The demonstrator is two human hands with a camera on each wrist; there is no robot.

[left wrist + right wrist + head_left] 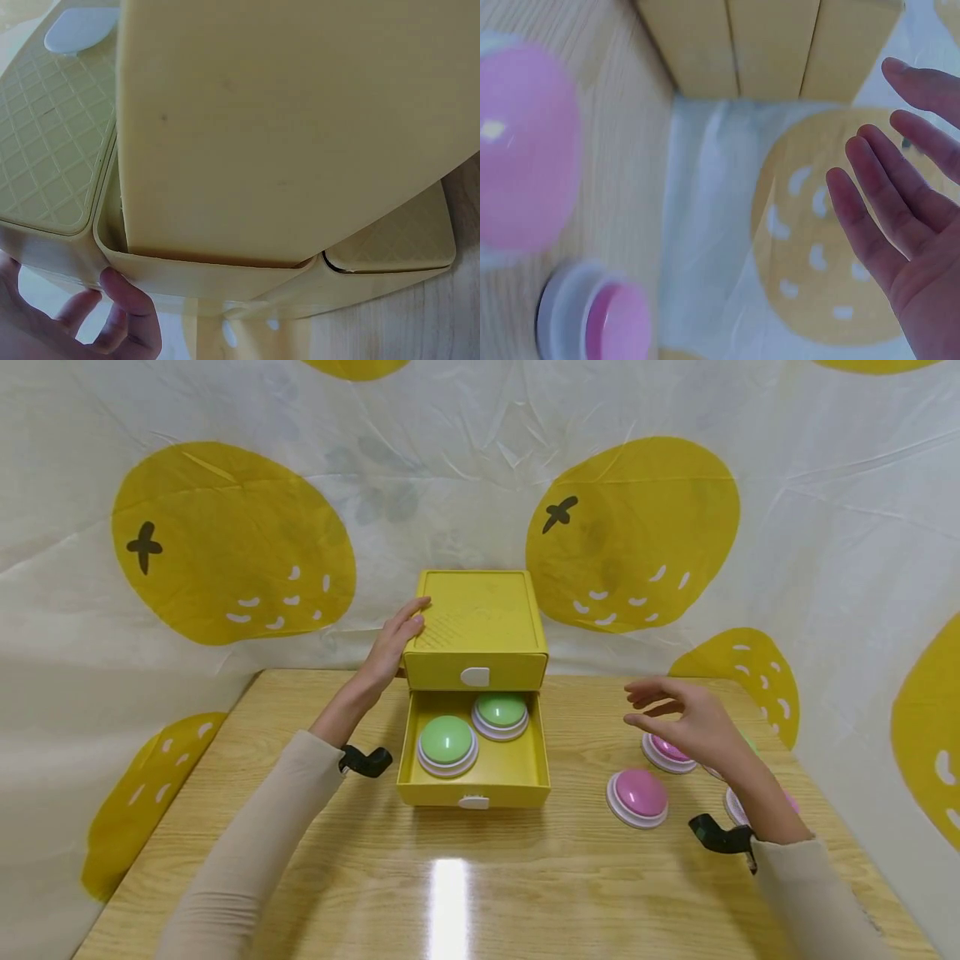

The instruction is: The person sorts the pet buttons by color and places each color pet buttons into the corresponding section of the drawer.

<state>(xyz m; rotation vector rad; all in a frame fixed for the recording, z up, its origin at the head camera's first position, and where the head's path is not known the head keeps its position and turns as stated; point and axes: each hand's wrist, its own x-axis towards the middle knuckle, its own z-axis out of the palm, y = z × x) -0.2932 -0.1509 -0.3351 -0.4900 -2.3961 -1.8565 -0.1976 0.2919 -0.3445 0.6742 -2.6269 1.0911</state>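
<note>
Risk: cabinet (483,606) could tip toward near side if extended middle drawer (517,795) gets pressed hard and left hand (387,650) braces too lightly. Right hand (688,714) might knock near pink button (642,792) or far pink button (670,752) if lowered carelessly.

Middle drawer holds two green buttons (447,740), near left and far right; top drawer (517,672) closed, contents hidden.

Hands apart: left touching cabinet's left side, right empty, fingers loosely bent, above counter (585,877).

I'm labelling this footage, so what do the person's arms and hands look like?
The left sleeve and right sleeve are plain beige. A small, black, bent attachment juts out at each wrist. The left hand and right hand are ungloved.
</note>
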